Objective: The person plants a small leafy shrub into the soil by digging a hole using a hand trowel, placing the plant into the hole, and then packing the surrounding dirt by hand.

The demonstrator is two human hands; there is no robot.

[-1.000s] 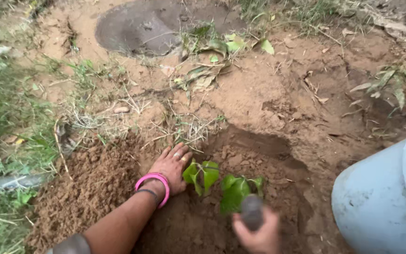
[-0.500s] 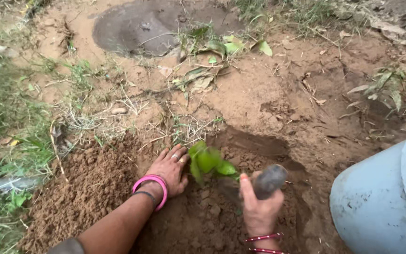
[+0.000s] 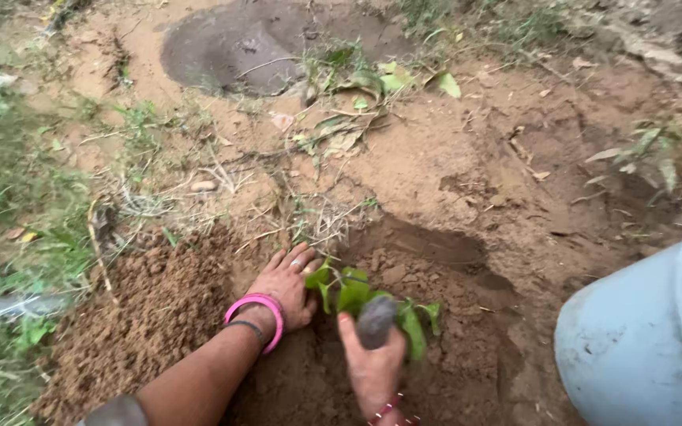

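Looking down from the head camera, the left hand (image 3: 287,285) lies spread flat on loose soil (image 3: 159,315), touching the seedling (image 3: 365,300) just right of it. The right hand (image 3: 372,367) grips a grey tool handle (image 3: 376,322) beside the leaves, apparently firming soil; next calls for gentle pressing around the stem.

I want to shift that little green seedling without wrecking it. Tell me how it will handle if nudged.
The seedling would probably flop and bend; its leaves look thin and soft. It seems light, so the loose soil around it may let it tip. The left hand rests beside it, and the right hand grips a dark tool handle.
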